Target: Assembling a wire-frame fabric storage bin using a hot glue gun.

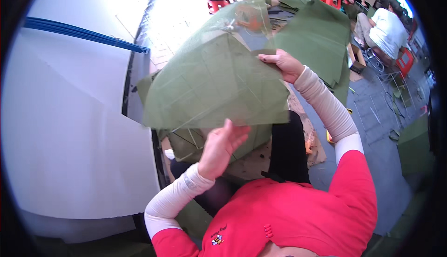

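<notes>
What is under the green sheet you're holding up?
Under the raised green sheet, held by the left hand and right hand, lie more green sheets and brown cardboard. Anything directly beneath its middle is hidden.

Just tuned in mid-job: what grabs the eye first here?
A big olive-green fabric panel fills the middle, held up by the left hand at its lower edge and the right hand at its upper right. A large white sheet covers the left side, and more green fabric pieces lie on the floor beyond.

Red short-sleeved top with a small bee emblem, pale cream arm sleeves, apparently black trousers.
</notes>
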Motion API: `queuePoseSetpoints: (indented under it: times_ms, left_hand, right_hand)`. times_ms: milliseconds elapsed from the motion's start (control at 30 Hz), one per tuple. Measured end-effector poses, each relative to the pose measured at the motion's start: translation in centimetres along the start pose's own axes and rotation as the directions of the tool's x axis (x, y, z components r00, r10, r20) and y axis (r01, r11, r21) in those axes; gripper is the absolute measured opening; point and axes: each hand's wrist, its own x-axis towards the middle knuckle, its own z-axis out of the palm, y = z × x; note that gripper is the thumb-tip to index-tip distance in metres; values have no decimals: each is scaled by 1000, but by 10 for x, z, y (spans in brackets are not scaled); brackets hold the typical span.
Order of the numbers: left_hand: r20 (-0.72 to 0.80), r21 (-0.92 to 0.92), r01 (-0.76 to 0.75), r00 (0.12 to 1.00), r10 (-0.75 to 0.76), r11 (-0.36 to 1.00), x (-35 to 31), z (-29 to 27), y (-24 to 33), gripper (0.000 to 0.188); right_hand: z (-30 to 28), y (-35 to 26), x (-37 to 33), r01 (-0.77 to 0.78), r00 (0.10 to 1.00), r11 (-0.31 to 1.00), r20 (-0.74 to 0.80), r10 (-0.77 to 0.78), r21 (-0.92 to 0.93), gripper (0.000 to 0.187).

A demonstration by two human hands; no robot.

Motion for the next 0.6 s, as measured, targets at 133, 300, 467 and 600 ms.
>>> queuePoseSetpoints:
  times_ms: [133, 300, 467, 600]
  left_hand:
    - [168, 180, 314, 924, -344, 932, -11, 6, -25, 40]
    - [313, 421, 323, 825, -470, 847, -8, -4, -18, 36]
    - [377, 582, 177, 806, -456, 794, -3, 20, 0, 32]
    - [361, 535, 229, 808, -465, 813, -3, 11, -9, 30]
  right_hand:
    - [-72, 11, -15, -189, 975, 981, -125, 181, -48, 27]
    - [-94, -3, -6, -25, 972, 926, -227, -66, -378, 24]
    - [-134, -191, -97, 386, 912, 736, 110, -395, -556, 37]
    - [-323, -79, -209, 530, 608, 810, -554, -569, -250, 33]
